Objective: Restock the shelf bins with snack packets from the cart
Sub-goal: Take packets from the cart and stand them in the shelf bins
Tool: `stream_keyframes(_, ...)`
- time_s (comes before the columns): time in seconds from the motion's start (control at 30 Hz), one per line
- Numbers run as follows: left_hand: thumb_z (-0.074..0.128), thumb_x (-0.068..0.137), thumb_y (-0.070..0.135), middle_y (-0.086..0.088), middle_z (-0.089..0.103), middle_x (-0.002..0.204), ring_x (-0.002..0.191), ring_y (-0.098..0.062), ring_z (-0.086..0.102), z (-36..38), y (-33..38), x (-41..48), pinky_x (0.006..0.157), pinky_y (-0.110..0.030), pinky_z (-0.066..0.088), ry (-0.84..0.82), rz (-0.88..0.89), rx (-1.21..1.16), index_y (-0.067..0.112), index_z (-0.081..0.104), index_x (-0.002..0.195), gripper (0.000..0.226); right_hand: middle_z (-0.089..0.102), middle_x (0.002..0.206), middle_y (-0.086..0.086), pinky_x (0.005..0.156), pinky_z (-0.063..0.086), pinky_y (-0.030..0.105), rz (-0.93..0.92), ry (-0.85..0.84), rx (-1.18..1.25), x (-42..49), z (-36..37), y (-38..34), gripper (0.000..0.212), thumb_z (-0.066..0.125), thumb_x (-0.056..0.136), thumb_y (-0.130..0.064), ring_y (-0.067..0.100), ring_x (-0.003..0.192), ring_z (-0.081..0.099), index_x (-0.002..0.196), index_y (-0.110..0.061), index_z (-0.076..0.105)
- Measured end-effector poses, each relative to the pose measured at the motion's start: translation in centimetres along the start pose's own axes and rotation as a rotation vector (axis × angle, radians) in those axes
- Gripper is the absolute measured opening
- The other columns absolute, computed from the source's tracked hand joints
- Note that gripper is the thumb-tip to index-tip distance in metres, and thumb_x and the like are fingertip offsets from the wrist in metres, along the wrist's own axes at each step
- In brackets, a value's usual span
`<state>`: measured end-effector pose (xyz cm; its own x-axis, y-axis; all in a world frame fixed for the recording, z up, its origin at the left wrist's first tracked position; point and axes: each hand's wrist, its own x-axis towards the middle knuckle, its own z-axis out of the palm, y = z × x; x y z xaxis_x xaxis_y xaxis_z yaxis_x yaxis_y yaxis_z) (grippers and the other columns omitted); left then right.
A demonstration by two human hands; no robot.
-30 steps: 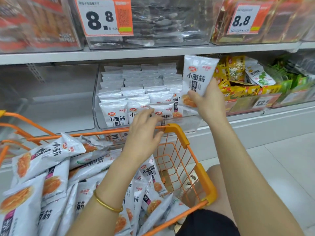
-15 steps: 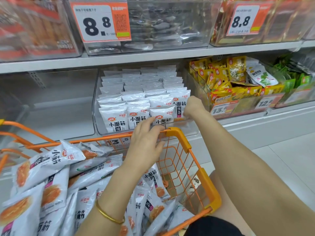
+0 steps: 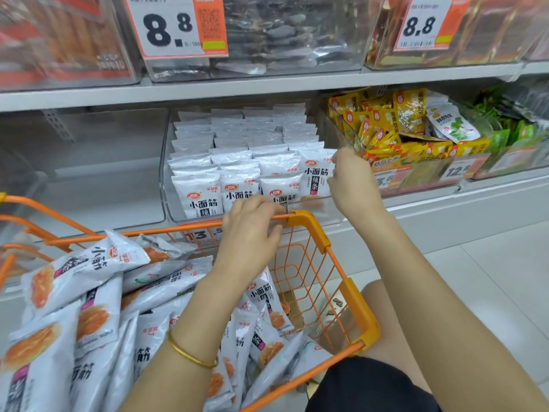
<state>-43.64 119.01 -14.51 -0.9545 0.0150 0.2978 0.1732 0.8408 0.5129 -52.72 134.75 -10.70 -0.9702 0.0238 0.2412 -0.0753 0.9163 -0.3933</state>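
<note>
White snack packets (image 3: 89, 292) lie heaped in the orange wire cart (image 3: 353, 304) at the lower left. More of them stand in rows (image 3: 205, 194) inside a clear shelf bin (image 3: 325, 214) on the middle shelf. My right hand (image 3: 353, 185) is at the bin's front right corner and pinches the right edge of the front-right packet (image 3: 313, 173), which stands upright in the bin. My left hand (image 3: 252, 230) rests on the cart's far rim with its fingers curled over the orange bar.
A clear bin (image 3: 89, 173) to the left holds nothing visible. To the right are bins of yellow packets (image 3: 383, 126) and green packets (image 3: 511, 135). The upper shelf (image 3: 267, 84) carries bins with 8.8 price tags (image 3: 175, 28). Pale floor tiles (image 3: 505, 278) lie at the right.
My right hand carried a white packet down from in front of the shelf into the bin's front right row and stays on its edge. My left hand kept its place on the cart rim.
</note>
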Motion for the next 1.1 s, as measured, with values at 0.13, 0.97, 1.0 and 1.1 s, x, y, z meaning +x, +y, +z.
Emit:
stream_keyframes(0.13,0.057,0.086,0.018,0.007,0.061,0.103,0.100,-0.015,0.049,-0.1,0.1,0.2,0.089,-0.033,0.039,-0.031,-0.001,-0.018,0.022,0.064,0.107,0.022,0.068,0.104,0.006,0.073,0.046,0.020,-0.426,-0.584,-0.012,-6.1,-1.1,-0.9,0.025,0.063,0.085,-0.012,0.017,0.090,0.061,0.110,-0.010,0.067)
stream_keyframes(0.97,0.065,0.086,0.021,-0.015,0.067,0.098,0.084,-0.023,0.063,-1.3,0.2,-0.1,0.075,-0.039,0.049,-0.552,-0.155,-0.478,0.009,0.063,0.098,0.017,0.055,0.072,0.006,0.058,0.038,0.023,-0.285,-0.575,0.519,-5.7,-1.9,1.0,0.017,0.060,0.090,-0.014,0.011,0.063,0.049,0.079,-0.003,0.060)
stream_keyframes(1.0,0.065,0.086,0.019,-0.016,0.068,0.097,0.084,-0.024,0.063,-1.4,0.3,-0.1,0.073,-0.039,0.049,-0.503,-0.182,-0.520,0.008,0.063,0.098,0.017,0.058,0.071,0.006,0.056,0.043,0.025,-0.196,-0.530,0.637,-5.8,-1.8,1.1,0.016,0.060,0.091,-0.017,0.011,0.062,0.054,0.079,-0.007,0.060)
stream_keyframes(1.1,0.062,0.088,0.015,-0.009,0.070,0.098,0.087,-0.022,0.067,-1.6,0.8,0.1,0.070,-0.035,0.052,-0.305,-0.267,-0.671,0.008,0.063,0.102,0.015,0.070,0.087,0.006,0.059,0.057,0.035,0.018,-0.534,0.866,-6.2,-1.6,1.4,0.018,0.064,0.086,-0.022,0.016,0.074,0.069,0.101,-0.012,0.060)
